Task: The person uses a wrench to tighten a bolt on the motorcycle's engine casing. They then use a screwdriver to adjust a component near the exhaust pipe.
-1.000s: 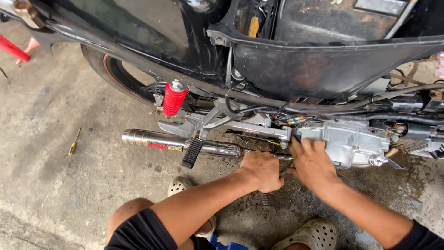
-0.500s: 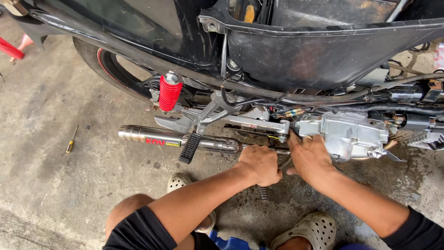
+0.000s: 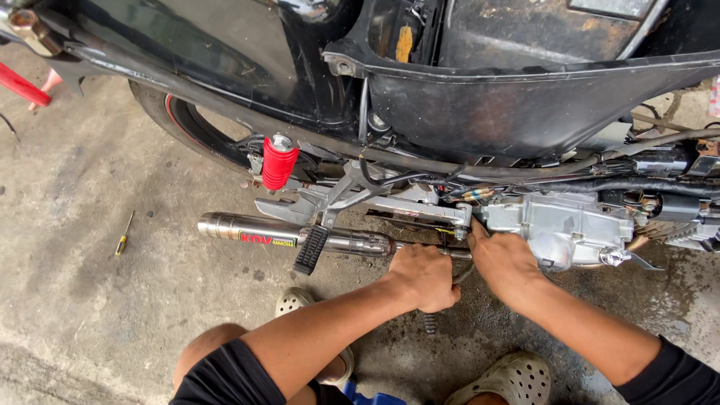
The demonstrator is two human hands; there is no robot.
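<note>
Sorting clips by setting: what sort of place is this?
Probably a motorcycle repair spot: a partly stripped black motorcycle stands on stained bare concrete floor, with a small yellow-handled screwdriver lying loose.

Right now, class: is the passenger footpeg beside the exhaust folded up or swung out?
Swung out. The ribbed black footpeg hangs across the chrome exhaust pipe, pointing away from the frame, left of the left hand.

One label only: a narrow rectangular sticker [image 3: 267,239] with red and yellow lettering on a dark ground, stuck lengthwise along the polished chrome exhaust pipe [image 3: 225,226], just left of the black ribbed footpeg [image 3: 310,250]. Lying well left of both hands. No packages, signs or screens anywhere else in view.
</note>
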